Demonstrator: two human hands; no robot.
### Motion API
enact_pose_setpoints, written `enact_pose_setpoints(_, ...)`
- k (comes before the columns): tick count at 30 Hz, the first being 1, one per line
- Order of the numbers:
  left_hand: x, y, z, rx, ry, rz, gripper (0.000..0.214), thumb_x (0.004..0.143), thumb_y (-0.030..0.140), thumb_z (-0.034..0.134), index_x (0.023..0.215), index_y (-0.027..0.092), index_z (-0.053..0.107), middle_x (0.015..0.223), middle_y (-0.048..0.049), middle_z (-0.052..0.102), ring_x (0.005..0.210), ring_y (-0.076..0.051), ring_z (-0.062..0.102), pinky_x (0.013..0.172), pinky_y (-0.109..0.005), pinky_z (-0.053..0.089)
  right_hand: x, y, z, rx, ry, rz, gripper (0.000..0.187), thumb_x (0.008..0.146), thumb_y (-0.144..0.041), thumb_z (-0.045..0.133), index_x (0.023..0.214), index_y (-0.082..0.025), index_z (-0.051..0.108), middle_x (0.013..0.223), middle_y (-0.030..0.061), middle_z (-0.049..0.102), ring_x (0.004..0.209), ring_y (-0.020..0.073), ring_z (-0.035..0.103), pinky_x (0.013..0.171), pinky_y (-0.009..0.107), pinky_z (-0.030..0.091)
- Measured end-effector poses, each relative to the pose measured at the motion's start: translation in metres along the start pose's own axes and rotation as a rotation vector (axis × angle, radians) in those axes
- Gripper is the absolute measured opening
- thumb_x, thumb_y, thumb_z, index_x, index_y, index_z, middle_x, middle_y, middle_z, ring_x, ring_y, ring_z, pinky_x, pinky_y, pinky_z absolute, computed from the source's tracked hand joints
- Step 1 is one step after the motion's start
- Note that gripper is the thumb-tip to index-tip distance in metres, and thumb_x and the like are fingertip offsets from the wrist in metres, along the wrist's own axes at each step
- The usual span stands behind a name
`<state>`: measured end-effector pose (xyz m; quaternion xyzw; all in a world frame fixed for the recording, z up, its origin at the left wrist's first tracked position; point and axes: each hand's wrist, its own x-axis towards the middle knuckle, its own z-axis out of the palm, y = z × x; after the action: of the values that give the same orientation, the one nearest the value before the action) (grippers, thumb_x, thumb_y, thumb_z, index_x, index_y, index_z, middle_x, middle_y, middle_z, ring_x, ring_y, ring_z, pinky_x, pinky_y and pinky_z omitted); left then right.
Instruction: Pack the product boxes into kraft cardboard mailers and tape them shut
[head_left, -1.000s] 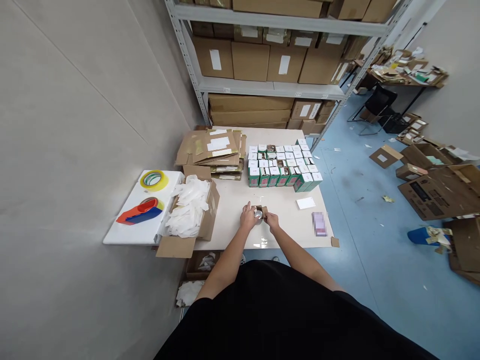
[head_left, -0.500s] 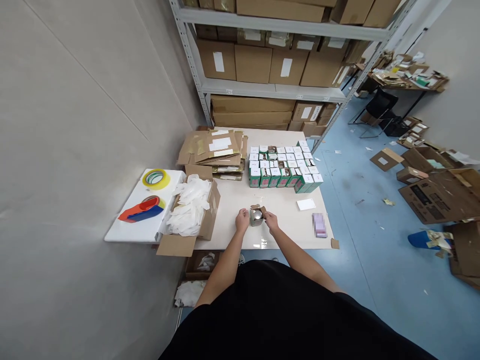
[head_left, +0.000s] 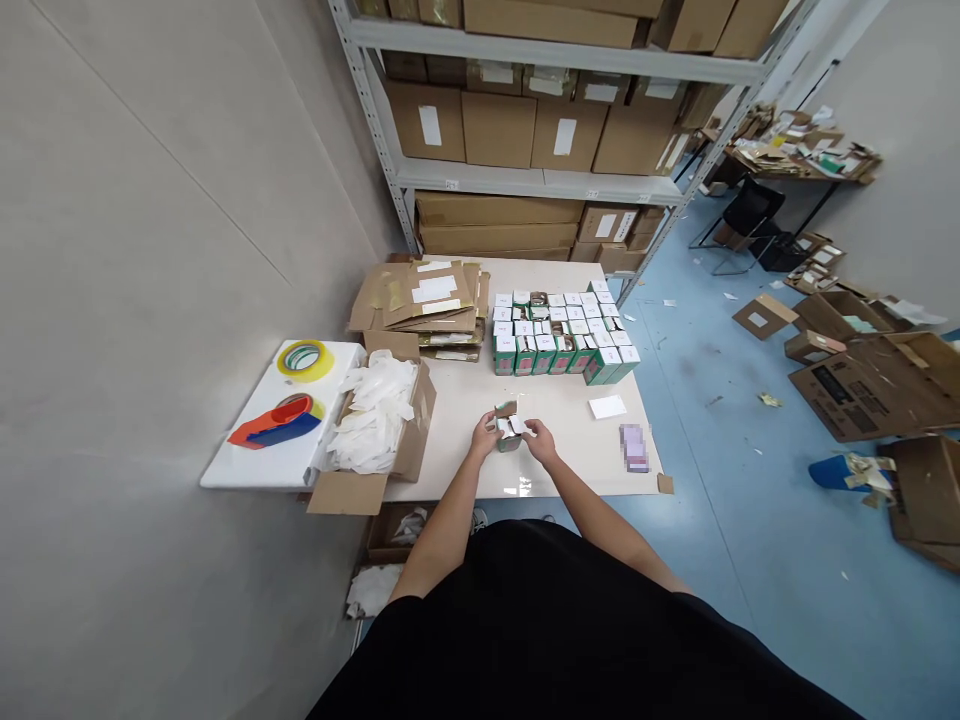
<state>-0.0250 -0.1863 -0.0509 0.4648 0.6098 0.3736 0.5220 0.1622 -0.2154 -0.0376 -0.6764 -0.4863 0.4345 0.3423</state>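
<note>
One green carton (head_left: pixel 509 438) sat between the left hand (head_left: pixel 484 436) and right hand (head_left: pixel 540 442), both pinching its white flaps, well apart from one block of similar cartons (head_left: pixel 564 335)

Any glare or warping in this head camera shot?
In the head view, wide-angle distortion makes the steel shelving lean sharply, a small glare spot shines near the front edge of the white table, and a pixelated patch hides whatever lies on the table's right side.

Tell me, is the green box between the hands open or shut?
Open: the green box has flaps standing up between the left hand and right hand.
</note>
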Motion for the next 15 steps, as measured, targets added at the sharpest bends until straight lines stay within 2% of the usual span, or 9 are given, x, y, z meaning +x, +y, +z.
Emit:
enact_pose_setpoints(3, -0.007, -0.001, -0.005, 0.07, 0.001, 0.098, 0.048, 0.073, 0.006, 0.069, 0.119, 0.02, 0.068, 0.136, -0.0098, 0.065, 0.115, -0.022, 0.067, 0.094, -0.034, 0.058, -0.002, -0.004, -0.007, -0.067, 0.035, -0.026, 0.042, 0.076, -0.027, 0.067, 0.118, -0.028, 0.064, 0.112, 0.0036, 0.073, 0.11, 0.0244, 0.068, 0.099, 0.043, 0.055)
enact_pose_setpoints(6, -0.015, 0.001, -0.009, 0.15, -0.034, 0.169, 0.036, 0.074, 0.007, 0.067, 0.108, 0.02, 0.072, 0.137, -0.0102, 0.062, 0.116, -0.023, 0.066, 0.09, -0.035, 0.06, -0.002, -0.009, -0.012, -0.091, 0.001, -0.101, 0.044, 0.077, -0.027, 0.068, 0.12, -0.028, 0.064, 0.115, 0.0044, 0.072, 0.111, 0.0248, 0.067, 0.099, 0.043, 0.054)
enact_pose_setpoints(10, -0.023, 0.006, -0.008, 0.24, -0.091, 0.212, 0.042, 0.071, 0.007, 0.072, 0.111, 0.021, 0.073, 0.147, -0.0117, 0.054, 0.123, -0.025, 0.063, 0.093, -0.035, 0.061, 0.001, -0.01, -0.009, -0.143, -0.042, -0.19, 0.032, 0.078, -0.026, 0.066, 0.11, -0.026, 0.067, 0.114, 0.0047, 0.072, 0.109, 0.0246, 0.067, 0.1, 0.043, 0.053)
enact_pose_setpoints(15, -0.029, 0.01, -0.002, 0.278, -0.068, 0.213, 0.034, 0.078, 0.016, 0.076, 0.112, 0.023, 0.073, 0.151, -0.0114, 0.051, 0.133, -0.027, 0.058, 0.098, -0.036, 0.059, -0.001, -0.006, -0.002, -0.235, -0.034, -0.242, 0.031, 0.083, -0.021, 0.059, 0.112, -0.023, 0.068, 0.115, 0.0072, 0.071, 0.107, 0.0241, 0.066, 0.099, 0.041, 0.053)
